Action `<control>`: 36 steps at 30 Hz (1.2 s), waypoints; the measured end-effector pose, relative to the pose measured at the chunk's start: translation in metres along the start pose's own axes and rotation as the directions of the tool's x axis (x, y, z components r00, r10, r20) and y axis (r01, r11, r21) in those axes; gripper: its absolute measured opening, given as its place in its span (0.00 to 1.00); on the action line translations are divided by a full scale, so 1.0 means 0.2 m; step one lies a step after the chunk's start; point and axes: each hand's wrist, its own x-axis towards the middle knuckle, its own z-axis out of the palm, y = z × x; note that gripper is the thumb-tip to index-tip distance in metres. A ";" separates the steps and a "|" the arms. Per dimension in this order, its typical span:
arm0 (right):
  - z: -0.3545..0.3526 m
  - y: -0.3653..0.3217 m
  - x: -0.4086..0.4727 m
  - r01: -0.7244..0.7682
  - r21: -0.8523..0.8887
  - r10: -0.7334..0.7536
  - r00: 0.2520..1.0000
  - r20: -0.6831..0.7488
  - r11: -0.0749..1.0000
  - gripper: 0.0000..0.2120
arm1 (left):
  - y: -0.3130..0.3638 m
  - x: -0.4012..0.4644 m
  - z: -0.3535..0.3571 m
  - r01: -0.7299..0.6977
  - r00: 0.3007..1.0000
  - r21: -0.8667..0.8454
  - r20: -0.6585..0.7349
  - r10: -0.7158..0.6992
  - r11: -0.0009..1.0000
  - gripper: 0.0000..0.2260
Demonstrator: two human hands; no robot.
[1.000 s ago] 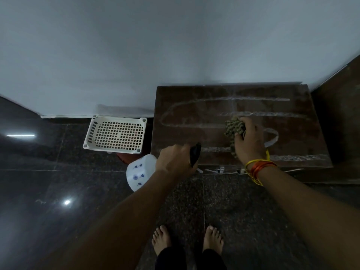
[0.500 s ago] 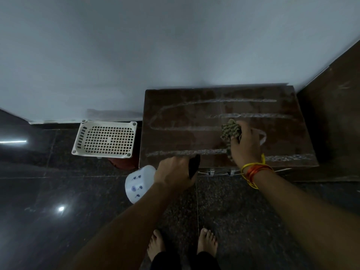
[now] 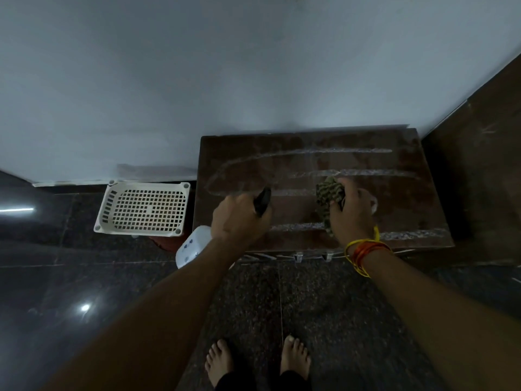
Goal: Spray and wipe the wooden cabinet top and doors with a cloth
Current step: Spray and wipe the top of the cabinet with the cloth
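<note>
Feet (image 3: 258,362): seen bare on the dark speckled floor (image 3: 324,320), nearest the camera.
Left hand (image 3: 239,218): held over the front left part of the cabinet top (image 3: 408,204); its grip is curled round a black spray bottle (image 3: 262,200), of which only the dark head is shown past the knuckles.
Right hand (image 3: 351,210): laid on the cabinet top right of the left hand; a bunched green cloth (image 3: 328,193) is pinched in its grip and pressed to the wood. Yellow and orange bangles (image 3: 363,251) are worn at the wrist.
Cabinet top: dark brown wood, marked by pale wet streaks running left to right; set against the wall (image 3: 253,66).
White basket (image 3: 145,208): a perforated plastic one, placed left of the cabinet, near the wall.
White patterned object (image 3: 191,245): partly hidden behind the left forearm; what it is cannot be told.
</note>
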 end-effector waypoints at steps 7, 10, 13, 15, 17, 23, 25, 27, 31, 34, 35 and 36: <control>0.02 0.01 0.03 -0.003 0.018 0.003 1.000 0.020 1.000 0.22 | 0.02 0.04 0.01 0.046 0.999 -0.109 -0.001 -0.046 0.993 0.17; 0.01 0.01 0.04 -0.001 0.018 0.001 1.000 0.024 1.000 0.22 | 0.00 0.05 0.03 0.038 0.999 -0.139 0.002 -0.038 0.990 0.13; 0.01 0.00 0.05 0.014 0.021 -0.015 1.000 0.025 1.000 0.22 | -0.04 0.03 0.03 0.000 1.000 -0.086 0.014 0.001 0.996 0.13; 0.01 0.01 0.05 0.016 0.024 -0.016 1.000 0.022 1.000 0.22 | -0.07 0.00 0.02 -0.037 0.997 -0.082 0.061 0.042 0.996 0.14; 0.02 0.01 0.05 0.004 0.017 -0.005 1.000 0.022 1.000 0.22 | -0.11 -0.03 0.02 -0.066 0.987 -0.074 0.144 0.076 0.995 0.16; 0.06 -0.02 0.02 -0.011 -0.013 0.012 0.999 0.045 1.000 0.22 | -0.25 -0.14 0.04 -0.205 0.942 0.040 0.278 0.186 0.978 0.18; 0.08 -0.03 0.01 -0.013 -0.007 0.013 0.999 0.053 1.000 0.22 | -0.29 -0.17 0.03 -0.251 0.926 0.022 0.296 0.233 0.968 0.18; 0.10 -0.03 0.00 0.005 0.000 -0.005 0.999 0.052 1.000 0.22 | -0.31 -0.20 0.02 -0.284 0.917 0.026 0.298 0.263 0.959 0.14; 0.14 -0.03 -0.03 -0.002 -0.008 0.003 0.998 0.060 1.000 0.22 | -0.35 -0.27 0.01 -0.331 0.900 0.034 0.311 0.304 0.943 0.17; 0.16 -0.03 -0.04 -0.001 0.002 0.001 0.997 0.076 1.000 0.22 | -0.40 -0.30 -0.01 -0.366 0.894 0.020 0.286 0.346 0.930 0.22; 0.17 -0.03 -0.04 -0.002 0.006 0.002 0.996 0.085 1.000 0.22 | -0.42 -0.32 -0.02 -0.356 0.896 0.005 0.285 0.340 0.934 0.23; 0.18 -0.04 -0.05 -0.003 0.005 0.002 0.996 0.091 1.000 0.22 | -0.44 -0.33 -0.03 -0.348 0.900 -0.004 0.279 0.336 0.937 0.23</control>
